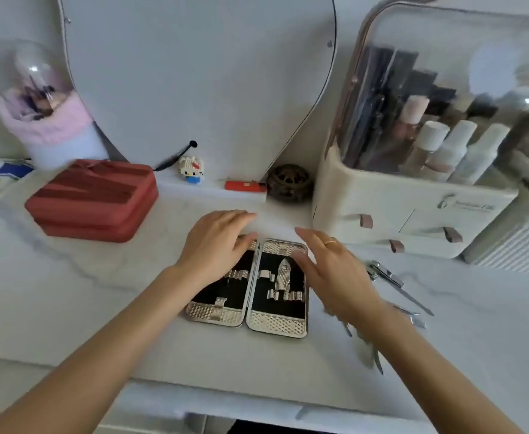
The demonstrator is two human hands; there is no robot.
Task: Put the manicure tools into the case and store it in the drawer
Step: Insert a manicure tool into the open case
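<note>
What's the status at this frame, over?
Left hand open on open case. Right hand open above it. Tools loose at right. Nothing blocking.

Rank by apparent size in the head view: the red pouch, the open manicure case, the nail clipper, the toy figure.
1. Red pouch, though the manicure case looks close to it and sits nearer the camera.
2. Manicure case.
3. Nail clipper.
4. Toy figure.

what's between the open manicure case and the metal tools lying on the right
In the head view, the right hand and its forearm lie between the case and the loose tools, hiding part of that stretch.
</note>
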